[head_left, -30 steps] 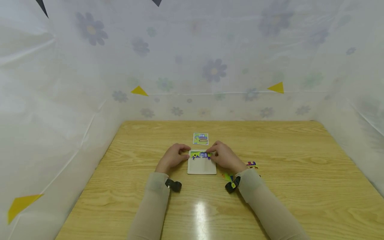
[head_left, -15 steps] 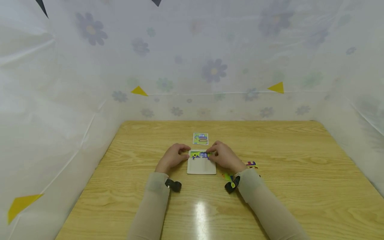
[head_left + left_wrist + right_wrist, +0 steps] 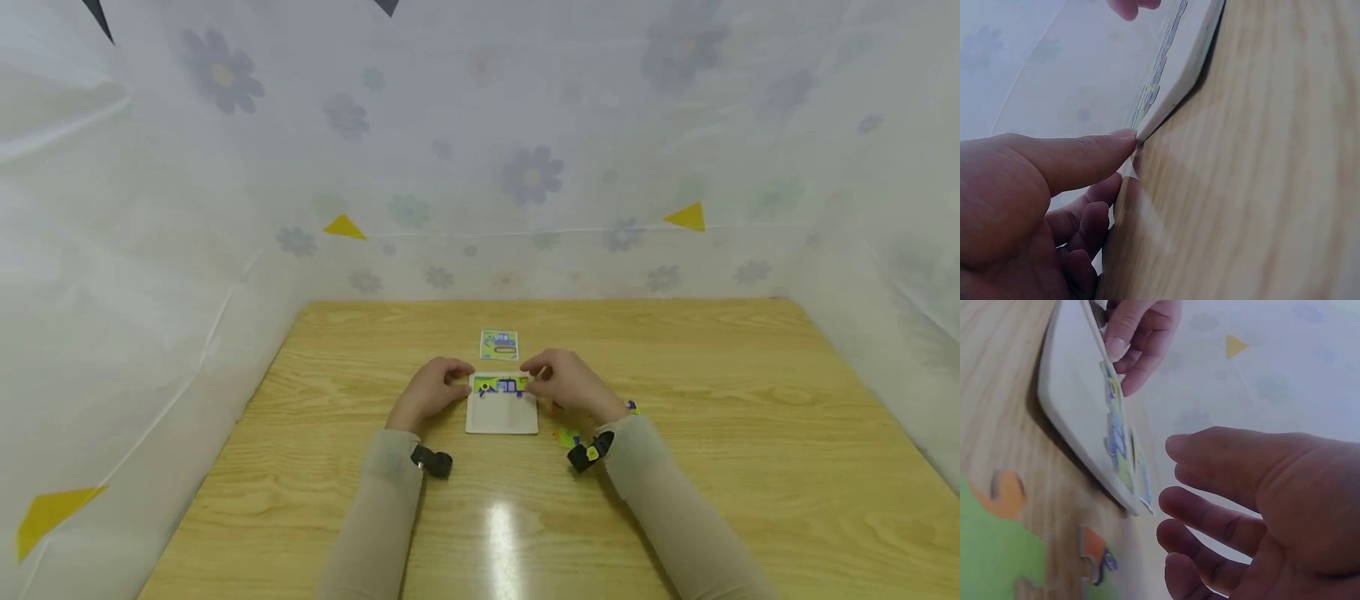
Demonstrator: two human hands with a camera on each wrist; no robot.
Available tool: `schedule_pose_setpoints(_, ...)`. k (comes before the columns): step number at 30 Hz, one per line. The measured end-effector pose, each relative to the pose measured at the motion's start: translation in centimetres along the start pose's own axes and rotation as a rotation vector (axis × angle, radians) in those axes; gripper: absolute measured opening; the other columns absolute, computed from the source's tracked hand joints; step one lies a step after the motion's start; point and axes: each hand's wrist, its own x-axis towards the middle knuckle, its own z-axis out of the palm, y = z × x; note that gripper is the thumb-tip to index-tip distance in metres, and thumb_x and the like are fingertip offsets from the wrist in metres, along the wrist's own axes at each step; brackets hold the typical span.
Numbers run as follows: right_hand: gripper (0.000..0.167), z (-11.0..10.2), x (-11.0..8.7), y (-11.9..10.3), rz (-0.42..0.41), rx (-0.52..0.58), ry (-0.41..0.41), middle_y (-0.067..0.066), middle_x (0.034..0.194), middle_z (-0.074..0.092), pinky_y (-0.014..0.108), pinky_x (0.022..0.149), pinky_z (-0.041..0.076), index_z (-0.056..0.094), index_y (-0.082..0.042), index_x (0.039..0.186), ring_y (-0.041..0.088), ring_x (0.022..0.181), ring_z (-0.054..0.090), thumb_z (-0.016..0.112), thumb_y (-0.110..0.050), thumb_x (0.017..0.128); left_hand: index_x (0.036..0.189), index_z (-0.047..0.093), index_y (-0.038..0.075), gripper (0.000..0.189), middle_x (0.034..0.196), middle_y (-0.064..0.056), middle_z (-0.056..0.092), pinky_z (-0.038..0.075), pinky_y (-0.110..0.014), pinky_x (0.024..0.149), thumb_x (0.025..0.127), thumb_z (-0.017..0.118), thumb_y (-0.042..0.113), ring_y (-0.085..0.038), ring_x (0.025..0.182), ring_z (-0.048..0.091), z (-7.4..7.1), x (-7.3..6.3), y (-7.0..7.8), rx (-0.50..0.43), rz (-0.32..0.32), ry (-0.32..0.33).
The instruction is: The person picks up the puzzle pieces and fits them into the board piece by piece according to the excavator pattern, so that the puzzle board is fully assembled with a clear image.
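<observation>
A white jigsaw tray (image 3: pixel 501 417) lies in the middle of the table, with a row of joined jigsaw pieces (image 3: pixel 502 385) along its far edge. My left hand (image 3: pixel 432 390) grips the tray's far left corner; in the left wrist view its thumb (image 3: pixel 1094 153) presses the rim while the fingers curl behind. Just off the tray's far right corner is my right hand (image 3: pixel 573 383). The right wrist view shows its fingers (image 3: pixel 1210 456) relaxed and apart from the tray, holding nothing. The lower part of the tray is bare white.
A picture card (image 3: pixel 498 345) of a vehicle lies beyond the tray. Loose jigsaw pieces (image 3: pixel 567 437) are to the tray's right, partly hidden under my right wrist; a green piece (image 3: pixel 997 550) shows close up. A flowered curtain (image 3: pixel 480 167) surrounds the table.
My right hand has let go at the tray's far right corner and shifted slightly right, uncovering the row's right end. My left hand stays at its corner.
</observation>
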Motion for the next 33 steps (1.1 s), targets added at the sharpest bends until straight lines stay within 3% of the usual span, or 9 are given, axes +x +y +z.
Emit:
schedule_pose_setpoints(6,0.035,-1.2,-1.0,-0.6,-0.011,-0.052,0.026,0.009,0.114,0.065,0.040,0.077,0.051,0.066,-0.003,0.125,0.022,0.096,0.058,0.068,-0.017,0.094,0.123,0.068,0.012,0.030,0.118,-0.006,0.060,0.045,-0.042,0.093,0.093,0.070,0.014,-0.022,0.106,0.055,0.0,0.0,0.0,-0.005,-0.006,-0.006)
schedule_pose_setpoints(12,0.034,-2.2,-2.0,-0.5,-0.019,-0.080,0.037,0.008,0.112,0.066,0.041,0.079,0.050,0.067,-0.003,0.123,0.022,0.096,0.057,0.070,-0.020,0.093,0.123,0.068,0.012,0.031,0.119,-0.006,0.060,0.045,-0.042,0.094,0.093,0.071,0.014,-0.022,0.107,0.055,0.0,0.0,0.0,-0.004,-0.012,-0.005)
schedule_pose_setpoints(24,0.030,-3.0,-3.7,0.6,0.002,-0.071,-0.001,0.009,0.106,0.066,0.037,0.074,0.051,0.068,0.000,0.119,0.021,0.091,0.058,0.070,-0.015,0.092,0.125,0.068,0.013,0.031,0.119,-0.005,0.060,0.045,-0.042,0.094,0.093,0.070,0.014,-0.022,0.108,0.055,0.0,0.1,-0.1,-0.006,-0.010,-0.014)
schedule_pose_setpoints(29,0.032,-3.0,-3.8,1.0,0.042,-0.025,-0.037,0.007,0.103,0.064,0.034,0.065,0.052,0.067,0.000,0.119,0.021,0.087,0.057,0.072,-0.015,0.091,0.125,0.068,0.014,0.032,0.118,-0.004,0.060,0.046,-0.040,0.093,0.093,0.071,0.015,-0.021,0.107,0.055,-0.1,0.1,-0.1,0.001,-0.012,-0.013)
schedule_pose_setpoints(33,0.031,-3.1,-4.0,1.2,0.078,-0.046,-0.051,0.006,0.101,0.063,0.034,0.066,0.052,0.068,-0.001,0.116,0.020,0.085,0.057,0.074,-0.013,0.089,0.125,0.068,0.013,0.032,0.118,-0.005,0.060,0.046,-0.041,0.093,0.094,0.070,0.015,-0.021,0.106,0.055,-0.1,0.0,0.1,0.001,-0.008,-0.018)
